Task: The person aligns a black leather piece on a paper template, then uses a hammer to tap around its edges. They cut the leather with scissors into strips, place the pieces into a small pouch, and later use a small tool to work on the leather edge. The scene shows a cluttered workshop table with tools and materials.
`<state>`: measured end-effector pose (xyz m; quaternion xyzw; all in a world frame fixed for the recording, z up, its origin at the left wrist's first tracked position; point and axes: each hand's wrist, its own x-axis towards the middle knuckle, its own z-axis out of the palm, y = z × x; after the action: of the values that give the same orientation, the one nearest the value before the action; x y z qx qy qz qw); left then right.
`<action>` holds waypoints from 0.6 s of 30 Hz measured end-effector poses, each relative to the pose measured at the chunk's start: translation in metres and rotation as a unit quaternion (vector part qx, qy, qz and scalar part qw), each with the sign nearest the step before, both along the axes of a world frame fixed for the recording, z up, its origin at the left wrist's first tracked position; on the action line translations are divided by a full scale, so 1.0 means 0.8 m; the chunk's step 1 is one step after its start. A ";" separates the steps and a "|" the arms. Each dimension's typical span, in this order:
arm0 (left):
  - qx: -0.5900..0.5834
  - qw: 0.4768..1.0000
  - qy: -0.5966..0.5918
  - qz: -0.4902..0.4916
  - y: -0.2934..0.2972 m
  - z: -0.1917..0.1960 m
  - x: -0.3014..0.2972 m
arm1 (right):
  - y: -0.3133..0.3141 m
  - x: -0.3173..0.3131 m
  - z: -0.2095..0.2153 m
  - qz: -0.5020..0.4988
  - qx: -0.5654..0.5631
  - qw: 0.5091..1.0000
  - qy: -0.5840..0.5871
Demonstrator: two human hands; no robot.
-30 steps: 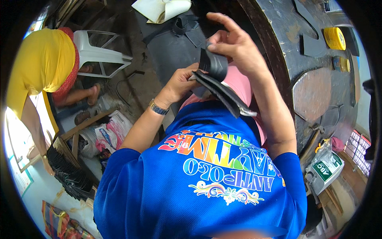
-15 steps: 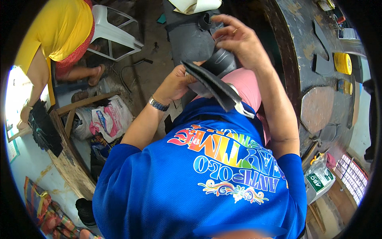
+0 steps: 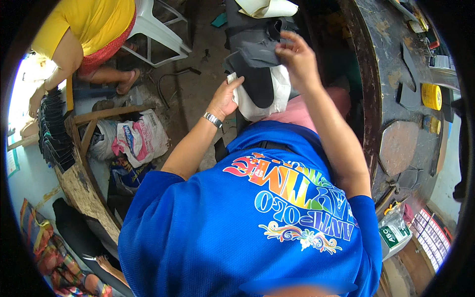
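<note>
Gripping white-edged piece (image 3: 258,89) with left hand (image 3: 225,100), apparently pinching far dark flap (image 3: 260,53) with right hand (image 3: 299,62); now exposing pale face (image 3: 281,85), permitting access.

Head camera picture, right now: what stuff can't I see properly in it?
- Left hand: in the head view, its underside is hidden by the black-and-white piece.
- Right hand: in the head view, too blurred to tell if it touches the dark grey flap.
- Person in yellow: in the head view, the head is cut off by the edge.
- White chair: in the head view, partly cut off by the top edge.
</note>
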<state>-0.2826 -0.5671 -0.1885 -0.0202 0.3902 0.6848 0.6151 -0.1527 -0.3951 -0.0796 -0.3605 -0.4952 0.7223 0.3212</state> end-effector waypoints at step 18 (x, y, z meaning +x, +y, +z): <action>0.047 0.918 0.070 0.388 -0.111 0.064 -0.176 | 0.040 0.043 -0.106 0.151 0.264 0.939 -0.159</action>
<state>-0.4231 -0.6560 -0.1372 -0.0930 0.3615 0.8869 0.2720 -0.1185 -0.3628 -0.1648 -0.2944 -0.7612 0.5387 0.2090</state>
